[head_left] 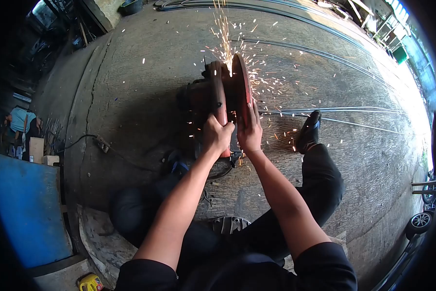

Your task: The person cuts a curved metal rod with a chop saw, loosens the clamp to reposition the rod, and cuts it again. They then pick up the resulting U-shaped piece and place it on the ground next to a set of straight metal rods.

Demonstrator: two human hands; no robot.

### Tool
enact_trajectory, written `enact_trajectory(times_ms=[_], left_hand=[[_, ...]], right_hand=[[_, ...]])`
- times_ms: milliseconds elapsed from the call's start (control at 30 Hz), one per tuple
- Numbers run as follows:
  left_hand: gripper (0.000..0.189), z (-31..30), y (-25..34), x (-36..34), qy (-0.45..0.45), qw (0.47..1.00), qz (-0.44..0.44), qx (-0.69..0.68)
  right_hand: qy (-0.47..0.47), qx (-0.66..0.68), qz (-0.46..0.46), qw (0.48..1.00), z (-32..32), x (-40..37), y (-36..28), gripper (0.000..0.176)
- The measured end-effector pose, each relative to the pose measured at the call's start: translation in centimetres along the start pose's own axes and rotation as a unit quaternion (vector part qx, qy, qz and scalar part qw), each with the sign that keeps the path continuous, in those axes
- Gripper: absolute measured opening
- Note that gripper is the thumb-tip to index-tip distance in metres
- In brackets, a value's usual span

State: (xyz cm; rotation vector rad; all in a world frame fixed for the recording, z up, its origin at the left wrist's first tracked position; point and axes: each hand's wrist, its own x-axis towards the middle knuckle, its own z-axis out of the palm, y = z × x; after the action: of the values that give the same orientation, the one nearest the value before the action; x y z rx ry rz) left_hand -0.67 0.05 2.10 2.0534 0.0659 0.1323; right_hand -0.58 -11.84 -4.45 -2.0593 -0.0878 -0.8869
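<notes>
A red chop saw (219, 92) stands on the floor in front of me, throwing a bright stream of sparks away from me. My left hand (218, 134) is closed around its red handle. On the right side of the saw is the round red blade guard (241, 72). My right hand (250, 132) lies against the lower part of this guard with its fingers stretched out along it. Thin metal rods (337, 110) run along the floor from the right toward the saw. The cutting point is hidden by the saw's body and the sparks.
More long rods (305, 48) lie across the floor farther off. A cable with a plug connection (102, 144) runs at left. A blue panel (26, 208) stands at lower left near a yellow container (90, 282). My shoe (309, 132) is beside the rods; a wheel (420, 220) is at right.
</notes>
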Motion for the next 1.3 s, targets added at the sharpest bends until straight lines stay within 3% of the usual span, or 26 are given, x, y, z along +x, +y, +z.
enact_trajectory(times_ms=[100, 233, 300, 367, 467, 533, 567, 667, 700, 733, 767, 800, 833, 867, 900, 967, 1033, 1100, 1300], left_hand=[[0.035, 0.1, -0.2, -0.6, -0.015, 0.999, -0.042, 0.015], [0.039, 1.4, -2.9, -2.0, 0.036, 0.998, 0.047, 0.006], [0.038, 1.2, -2.3, -1.3, -0.035, 0.986, -0.082, -0.14], [0.03, 0.0, 0.9, -0.3, -0.039, 0.982, -0.11, -0.15], [0.028, -1.1, 3.4, 2.6, -0.06, 0.98, -0.134, -0.134], [0.025, -2.0, 5.5, 4.8, -0.077, 0.975, -0.146, -0.149], [0.022, -2.3, 6.4, 6.0, -0.082, 0.972, -0.158, -0.155], [0.016, -3.3, 8.5, 10.1, -0.127, 0.961, -0.165, -0.179], [0.016, -3.5, 8.9, 11.5, -0.137, 0.958, -0.163, -0.19], [0.016, -3.6, 9.3, 12.7, -0.145, 0.958, -0.162, -0.187], [0.016, -3.7, 9.7, 13.7, -0.154, 0.958, -0.16, -0.183], [0.016, -3.7, 10.0, 14.3, -0.16, 0.956, -0.162, -0.187], [0.016, -3.6, 10.0, 14.7, -0.162, 0.955, -0.164, -0.189], [0.019, -3.5, 10.0, 15.1, -0.151, 0.956, -0.156, -0.199], [0.022, -3.4, 9.8, 15.2, -0.14, 0.957, -0.149, -0.207], [0.022, -3.6, 9.9, 14.9, -0.149, 0.955, -0.16, -0.203], [0.023, -3.8, 10.0, 14.5, -0.162, 0.957, -0.139, -0.197], [0.015, -4.1, 10.3, 14.3, -0.192, 0.957, -0.149, -0.16], [0.013, -4.1, 10.3, 14.0, -0.182, 0.961, -0.143, -0.151]], right_hand=[[-0.005, 0.008, 0.005, 1.0, -0.1, -0.7, 0.1, 0.054], [0.003, 0.017, -0.017, 1.0, -0.2, -3.0, 1.1, 0.055], [-0.032, 0.074, 0.004, 0.997, -0.6, -2.1, 1.2, 0.056], [-0.094, 0.109, 0.015, 0.989, -2.2, -0.3, 1.5, 0.055], [0.14, 0.248, 0.156, 0.946, -2.8, -2.4, 0.7, 0.037], [0.272, 0.279, 0.262, 0.883, -2.4, -6.0, 0.1, 0.019], [0.283, 0.267, 0.327, 0.861, -2.0, -8.4, -0.6, 0.016], [0.23, 0.162, 0.416, 0.865, 1.1, -17.3, -1.6, 0.012], [0.218, 0.196, 0.464, 0.836, 1.9, -20.8, -1.0, 0.014], [0.177, 0.127, 0.538, 0.814, 2.4, -22.9, -1.3, 0.026], [0.177, 0.125, 0.539, 0.814, 2.4, -24.4, -0.5, 0.026], [0.125, 0.286, 0.683, 0.661, 2.1, -24.8, -0.2, 0.035], [0.067, 0.426, 0.777, 0.459, 1.9, -25.1, 0.3, 0.045], [0.044, 0.45, 0.801, 0.393, 2.3, -25.2, 1.0, 0.059], [0.047, 0.446, 0.803, 0.392, 2.4, -24.9, 1.6, 0.059], [0.05, 0.592, 0.754, 0.281, 2.3, -24.4, 2.7, 0.064], [0.044, 0.615, 0.741, 0.267, 2.6, -24.4, 3.2, 0.065], [0.044, 0.729, 0.636, 0.251, 3.1, -24.0, 3.6, 0.054], [0.09, 0.731, 0.641, 0.217, 3.3, -22.0, 3.5, 0.032]])
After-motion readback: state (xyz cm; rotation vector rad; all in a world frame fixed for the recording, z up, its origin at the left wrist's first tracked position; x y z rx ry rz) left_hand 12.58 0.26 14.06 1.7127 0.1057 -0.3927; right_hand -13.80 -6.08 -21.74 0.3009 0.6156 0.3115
